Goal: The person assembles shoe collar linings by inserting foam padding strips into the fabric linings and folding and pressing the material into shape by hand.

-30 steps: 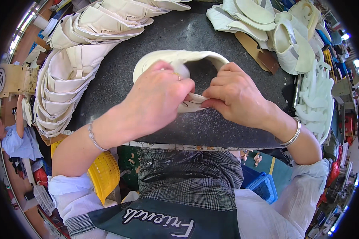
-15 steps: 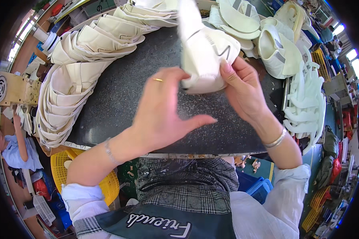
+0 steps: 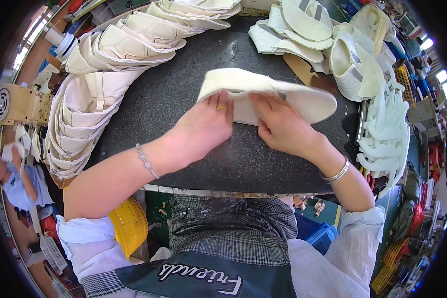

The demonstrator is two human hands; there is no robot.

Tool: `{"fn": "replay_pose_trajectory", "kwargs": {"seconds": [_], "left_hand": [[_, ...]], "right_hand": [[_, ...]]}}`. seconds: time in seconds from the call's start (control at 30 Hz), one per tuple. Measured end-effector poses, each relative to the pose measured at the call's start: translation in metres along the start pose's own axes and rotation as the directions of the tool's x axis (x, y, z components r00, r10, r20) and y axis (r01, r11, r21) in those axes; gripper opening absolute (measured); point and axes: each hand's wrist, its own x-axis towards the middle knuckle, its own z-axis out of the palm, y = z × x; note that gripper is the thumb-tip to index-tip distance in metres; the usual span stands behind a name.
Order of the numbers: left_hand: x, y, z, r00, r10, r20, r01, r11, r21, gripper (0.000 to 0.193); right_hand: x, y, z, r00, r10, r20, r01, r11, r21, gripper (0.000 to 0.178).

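Over the dark speckled worktable, a white shoe upper is held lengthwise in both my hands, its broad flat rounded end pointing right. My left hand has its fingers curled over the near edge at the left part of the upper. Close beside it, my right hand grips the same edge near the middle, thumb below and fingers tucked into the opening. The fingertips of both hands are partly hidden by the upper.
Nested rows of white uppers curve along the table's left and far sides. More white pieces lie at the far right, beside a stack of white foam-like strips. A yellow basket stands below the front edge; a blue basket is right of it.
The upper has turned from upright to lengthwise and come lower, nearer to me. My left hand, with its thumb spread before, has closed on its edge. The right hand has shifted its grip.
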Motion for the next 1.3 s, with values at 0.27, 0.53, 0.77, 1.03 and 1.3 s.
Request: {"fn": "replay_pose_trajectory", "kwargs": {"seconds": [0.27, 0.53, 0.77, 1.03, 1.3], "left_hand": [[0.016, -0.011, 0.017, 0.974, -0.220, -0.059, 0.114, 0.696, -0.709, 0.027], [0.026, 0.000, 0.013, 0.883, -0.447, 0.146, 0.381, 0.499, -0.778, 0.041], [0.030, 0.005, 0.013, 0.897, -0.439, 0.058, 0.338, 0.595, -0.729, 0.042], [0.032, 0.002, 0.018, 0.866, -0.500, 0.016, 0.356, 0.593, -0.723, 0.024], [0.023, 0.002, 0.022, 0.913, -0.404, 0.058, 0.332, 0.654, -0.679, 0.028]], "right_hand": [[0.010, 0.001, -0.015, 0.982, -0.039, 0.186, 0.038, 0.999, 0.007, 0.047], [0.025, -0.006, -0.007, 0.979, 0.152, 0.136, -0.162, 0.984, 0.071, 0.033], [0.021, -0.003, 0.014, 0.987, -0.080, -0.139, 0.042, 0.965, -0.258, 0.036], [0.027, -0.006, 0.011, 0.993, 0.063, -0.105, -0.070, 0.996, -0.059, 0.029], [0.018, 0.002, 0.008, 0.987, -0.087, -0.135, 0.083, 0.996, -0.037, 0.028]]}}
